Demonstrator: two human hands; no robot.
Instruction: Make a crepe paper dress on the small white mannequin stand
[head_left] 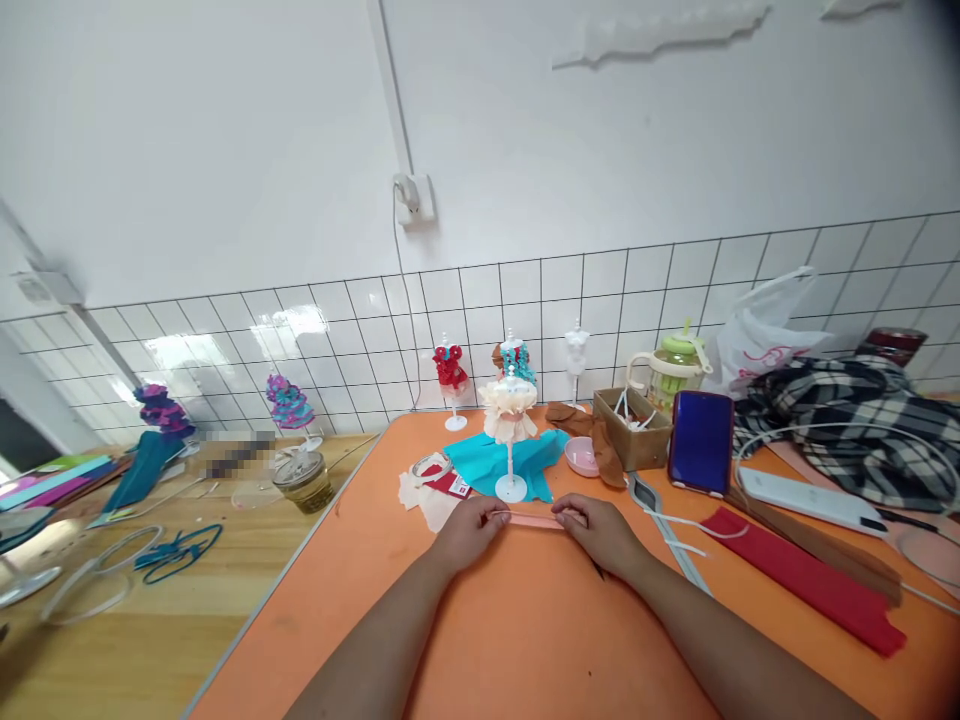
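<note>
My left hand (466,536) and my right hand (602,532) are low over the orange table, each pinching one end of a narrow pale pink strip (534,521). The strip is stretched level between them. Just beyond it, a small white dress form on a stand (511,488) wears a cream ruffled dress (510,408). Bright blue crinkled sheet material (480,464) lies around and behind its base. By my left hand are cream scraps (438,508) and a roll of tape (431,467). A dark tip of something shows under my right hand, mostly hidden.
Behind stand a red-dressed form (451,372) and a bare white form (576,350). To the right are a pink dish (582,456), a cardboard box (631,432), a phone (700,443), a red strip (806,580) and a white power bank (806,498). A lidded glass jar (304,482) stands left.
</note>
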